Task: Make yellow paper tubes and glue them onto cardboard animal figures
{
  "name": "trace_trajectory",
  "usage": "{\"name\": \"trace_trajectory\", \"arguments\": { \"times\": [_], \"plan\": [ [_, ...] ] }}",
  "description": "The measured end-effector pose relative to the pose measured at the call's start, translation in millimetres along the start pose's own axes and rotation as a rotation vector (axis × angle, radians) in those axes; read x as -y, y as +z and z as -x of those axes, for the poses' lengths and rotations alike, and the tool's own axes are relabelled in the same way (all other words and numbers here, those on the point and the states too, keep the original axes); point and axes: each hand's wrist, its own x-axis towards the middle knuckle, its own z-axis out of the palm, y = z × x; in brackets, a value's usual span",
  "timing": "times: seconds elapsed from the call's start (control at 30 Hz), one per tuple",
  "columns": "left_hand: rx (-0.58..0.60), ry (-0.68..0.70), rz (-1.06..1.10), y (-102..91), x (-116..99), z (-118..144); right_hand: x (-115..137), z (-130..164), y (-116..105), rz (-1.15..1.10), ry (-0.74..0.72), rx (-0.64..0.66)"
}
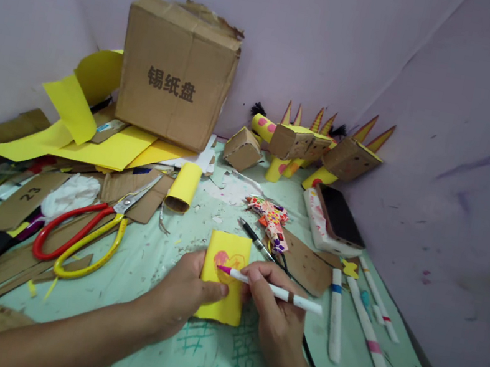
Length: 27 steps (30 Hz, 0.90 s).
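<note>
Left hand [182, 294] pinches yellow paper roll [225, 276] at its 9 o'clock edge, on the green table [149, 268]. Right hand [275, 306] grips white marker [271, 289], pink tip touching, apparently, a pink heart. Scissors [84, 233] lie toward 9 o'clock, spare markers [357, 317] at 3.

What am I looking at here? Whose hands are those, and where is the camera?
The camera sits on a person's head, looking down at their own two hands. The left hand holds a yellow paper piece steady on the green table. The right hand holds a white marker with a pink tip on the paper. Nearby lie red and yellow scissors, more markers, a phone, a cardboard box and yellow cardboard animals.
</note>
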Motion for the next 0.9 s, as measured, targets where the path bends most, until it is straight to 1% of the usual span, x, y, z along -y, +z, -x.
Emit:
{"name": "trace_trajectory", "arguments": {
  "times": [0.1, 0.27, 0.43, 0.57, 0.73, 0.9],
  "plan": [
    [-0.011, 0.011, -0.006, -0.5, 0.8, 0.0, 0.4, -1.0, -0.1, 0.008, -0.017, -0.017],
    [-0.013, -0.012, 0.004, -1.5, 1.6, -1.5, -3.5, -0.7, -1.8, 0.017, -0.009, 0.035],
    [0.008, 0.007, -0.001, -1.5, 0.7, -0.9, -4.1, -1.0, -3.1, 0.031, -0.026, 0.008],
    [0.015, 0.0, 0.003, -1.5, 0.8, -0.2, -5.8, -1.7, -5.3, 0.031, 0.004, 0.06],
    [0.009, -0.002, 0.004, -3.1, 2.7, -1.6, -8.2, -1.4, -4.8, 0.029, -0.014, 0.014],
    [0.018, 0.008, 0.007, -3.4, 2.6, -1.2, -9.5, -1.0, -5.3, 0.011, -0.003, 0.061]
  ]
}}
